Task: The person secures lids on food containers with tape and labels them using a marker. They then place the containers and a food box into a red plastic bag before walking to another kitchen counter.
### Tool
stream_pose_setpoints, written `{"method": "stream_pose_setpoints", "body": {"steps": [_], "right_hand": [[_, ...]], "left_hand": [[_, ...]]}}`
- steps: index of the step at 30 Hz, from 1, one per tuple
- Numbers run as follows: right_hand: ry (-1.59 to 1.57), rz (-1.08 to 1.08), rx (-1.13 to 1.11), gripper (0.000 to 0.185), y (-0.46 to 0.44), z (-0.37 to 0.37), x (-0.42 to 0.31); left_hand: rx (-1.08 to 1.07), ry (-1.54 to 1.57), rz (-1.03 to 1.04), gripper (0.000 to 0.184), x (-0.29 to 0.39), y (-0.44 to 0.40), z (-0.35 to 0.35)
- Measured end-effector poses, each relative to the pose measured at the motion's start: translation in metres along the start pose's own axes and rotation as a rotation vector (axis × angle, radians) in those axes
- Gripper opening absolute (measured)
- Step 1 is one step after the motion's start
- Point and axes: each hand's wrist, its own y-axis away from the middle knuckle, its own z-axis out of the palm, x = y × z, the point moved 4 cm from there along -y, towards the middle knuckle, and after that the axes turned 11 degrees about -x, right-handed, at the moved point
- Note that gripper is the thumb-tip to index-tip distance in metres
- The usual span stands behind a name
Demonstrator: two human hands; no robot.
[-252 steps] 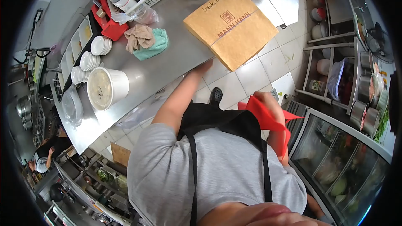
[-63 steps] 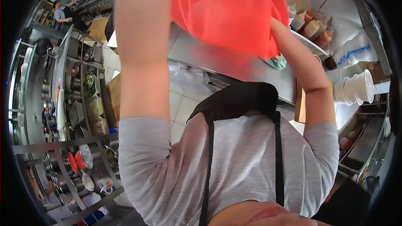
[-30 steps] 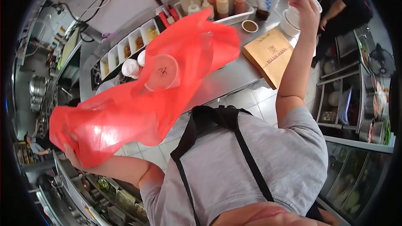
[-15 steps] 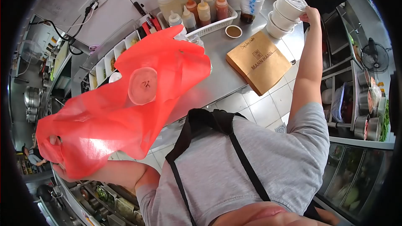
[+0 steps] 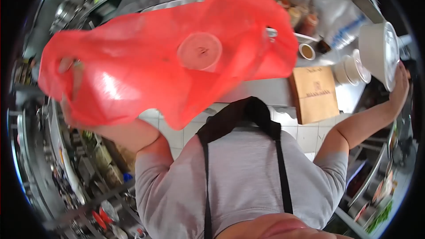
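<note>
A red plastic bag (image 5: 128, 57) stretches across the left and middle of the view, with a round lidded container (image 5: 199, 51) bearing a handwritten mark showing through it. My left hand (image 5: 66, 68) grips the bag's left end by its handle hole; the bag hides most of the fingers. At the far right, my right hand (image 5: 400, 82) holds a white lidded tub (image 5: 374, 51), tilted on its side and raised off the counter. Two more white tubs (image 5: 345, 71) stand below it, beside a brown paper bag (image 5: 316, 97) with printing on it.
A small cup of brown sauce (image 5: 306, 52) sits on the steel counter (image 5: 261, 93). Behind it are sauce bottles (image 5: 308, 24) and clear plastic wrapping (image 5: 349, 31). Shelves with pots are at the right, and food trays (image 5: 104, 157) at the lower left.
My right hand has lifted the top tub off the stack and tipped it sideways. The red bag, held by my left hand, is raised and spread wider. The view has turned.
</note>
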Motion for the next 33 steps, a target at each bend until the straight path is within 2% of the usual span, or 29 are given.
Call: {"method": "stream_pose_setpoints", "body": {"steps": [2, 4, 6, 7, 9, 10, 11, 12, 13, 14, 15, 16, 17, 18, 19, 20, 21, 23, 25, 27, 29, 30, 31, 32, 33], "right_hand": [[0.656, -0.727, -0.202, 0.029, 0.014, 0.072, -0.097], [0.387, -0.883, -0.209, 0.028, 0.058, 0.176, -0.2], [-0.143, -0.895, -0.307, 0.034, 0.073, 0.246, -0.224], [-0.159, -0.402, -0.683, 0.023, 0.042, 0.283, -0.208], [-0.326, -0.529, -1.248, 0.024, 0.073, 0.368, -0.252], [-0.071, -0.696, -1.205, 0.027, 0.089, 0.401, -0.268], [-0.044, -0.776, -1.175, 0.03, 0.106, 0.438, -0.273], [0.132, -0.675, -1.263, 0.031, 0.123, 0.467, -0.283], [0.173, -0.741, -1.237, 0.032, 0.137, 0.506, -0.279], [0.235, -0.687, -1.336, 0.033, 0.148, 0.537, -0.274], [0.3, -0.633, -1.432, 0.033, 0.157, 0.566, -0.269], [0.377, -0.574, -1.554, 0.034, 0.164, 0.596, -0.262], [0.458, -0.511, -1.674, 0.035, 0.174, 0.62, -0.254], [0.455, -0.525, -1.679, 0.035, 0.184, 0.633, -0.247], [0.265, -0.384, -1.642, 0.035, 0.189, 0.643, -0.237], [0.078, -0.239, -1.594, 0.035, 0.193, 0.652, -0.228], [0.076, -0.24, -1.6, 0.035, 0.203, 0.659, -0.221], [-0.365, 0.093, -1.297, 0.037, 0.201, 0.666, -0.209], [-0.319, 0.211, -1.465, 0.042, 0.197, 0.642, -0.212], [-0.074, -0.654, -1.317, 0.041, 0.164, 0.557, -0.231], [-0.138, -0.758, -1.296, 0.036, 0.126, 0.462, -0.231], [-0.34, -0.765, -1.282, 0.032, 0.103, 0.423, -0.217], [-0.605, -0.549, -1.269, 0.029, 0.081, 0.381, -0.193], [-0.716, -0.501, -1.02, 0.031, 0.057, 0.333, -0.163], [-0.645, -0.095, -0.659, 0.028, 0.048, 0.286, -0.131]], "left_hand": [[-0.061, 0.102, -0.011, 0.034, -0.003, -0.005, 0.008], [-0.118, 0.195, -0.027, 0.033, -0.005, -0.006, 0.017], [-0.169, 0.297, -0.022, 0.033, -0.01, -0.003, 0.024], [-0.195, 0.366, -0.002, 0.032, -0.016, 0.003, 0.029], [-0.281, 0.548, 0.048, 0.032, -0.022, 0.019, 0.034], [-0.333, 0.654, 0.075, 0.031, -0.022, 0.027, 0.036], [-0.36, 0.71, 0.091, 0.031, -0.017, 0.034, 0.036], [-0.36, 0.698, 0.095, 0.031, -0.005, 0.036, 0.036], [-0.364, 0.533, -0.062, 0.024, 0.008, 0.037, 0.039], [-0.36, 0.365, -0.217, 0.019, 0.016, 0.039, 0.044], [-0.243, 0.3, -0.198, 0.021, 0.018, 0.039, 0.051], [-0.237, 0.286, -0.191, 0.021, 0.023, 0.037, 0.046], [-0.338, 0.296, -0.287, 0.023, 0.026, 0.034, 0.04], [-0.44, 0.307, -0.384, 0.026, 0.031, 0.035, 0.038], [0.008, 0.199, -0.013, 0.034, 0.057, 0.076, 0.017], [0.009, 0.192, -0.009, 0.034, 0.052, 0.068, 0.02], [0.016, 0.124, -0.033, 0.036, 0.039, 0.054, 0.026], [0.011, 0.03, -0.082, 0.038, 0.027, 0.04, 0.027], [0.024, 0.022, -0.09, 0.038, 0.024, 0.038, 0.023], [0.025, 0.008, -0.1, 0.038, 0.021, 0.038, 0.014], [0.035, -0.021, -0.109, 0.038, 0.02, 0.036, 0.0], [0.047, -0.042, -0.111, 0.038, 0.02, 0.035, -0.009], [0.059, -0.058, -0.116, 0.038, 0.018, 0.033, -0.017], [0.063, -0.068, -0.119, 0.038, 0.016, 0.032, -0.022], [0.064, -0.077, -0.123, 0.038, 0.015, 0.032, -0.025]]}}
